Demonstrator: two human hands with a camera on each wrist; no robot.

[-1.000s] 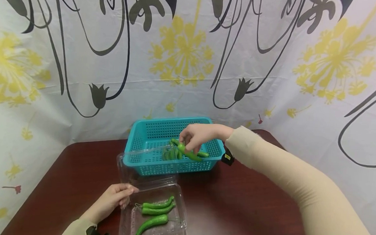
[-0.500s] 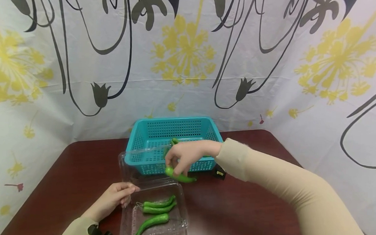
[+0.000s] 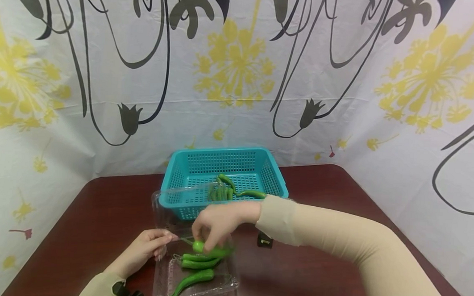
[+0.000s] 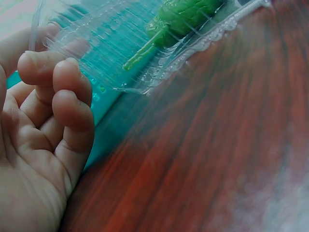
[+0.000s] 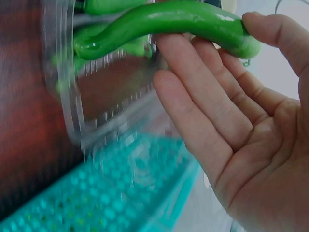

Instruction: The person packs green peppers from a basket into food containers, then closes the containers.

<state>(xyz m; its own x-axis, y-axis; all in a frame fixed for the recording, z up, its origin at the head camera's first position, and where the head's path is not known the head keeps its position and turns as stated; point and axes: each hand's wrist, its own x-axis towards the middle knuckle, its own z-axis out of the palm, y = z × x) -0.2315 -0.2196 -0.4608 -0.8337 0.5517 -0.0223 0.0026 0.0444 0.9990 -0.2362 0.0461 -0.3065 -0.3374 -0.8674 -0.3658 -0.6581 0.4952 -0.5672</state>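
A long green chili pepper (image 5: 178, 21) is pinched between the thumb and fingers of my right hand (image 3: 219, 221), over the back part of an open clear plastic clamshell box (image 3: 222, 288). Three green chili peppers (image 3: 193, 280) lie inside that box, below the held one. At the box's left edge my left hand (image 3: 145, 252) pinches the rim between thumb and curled forefinger. In the left wrist view its other fingers (image 4: 72, 111) are curled beside the clear wall. The box's raised lid stands in front of the blue basket.
A blue perforated basket (image 3: 220, 161) stands behind the box, holding several green chili peppers (image 3: 227, 182). The dark red-brown table (image 3: 314, 277) extends to both sides. A patterned white cloth (image 3: 238, 125) hangs behind and around it.
My right hand has carried the chili pepper out of the basket, toward me and slightly left, to over the clear box. My left hand has kept its place on the rim.
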